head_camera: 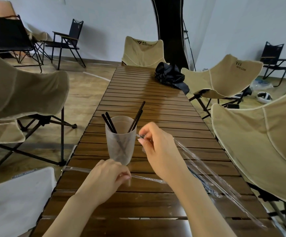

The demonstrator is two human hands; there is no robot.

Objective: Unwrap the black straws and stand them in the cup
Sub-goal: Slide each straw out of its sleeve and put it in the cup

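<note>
A translucent plastic cup [120,142] stands on the slatted wooden table [155,113], right in front of me. Several unwrapped black straws [136,117] lean in it, some to the left and some to the right. My left hand [107,175] is just in front of the cup, pinching a long clear wrapper [147,179] that lies flat across the table. To the right of the cup's rim, my right hand [159,149] pinches the end of another clear wrapper [141,136] between its fingertips. Black straws still in wrappers [201,183] lie on the table, partly hidden by my right forearm.
Long clear wrappers [212,170] trail toward the table's right edge. A crumpled black bag [170,76] sits at the far end. Beige folding chairs [224,77] surround the table, and a white padded seat [19,199] is at my near left.
</note>
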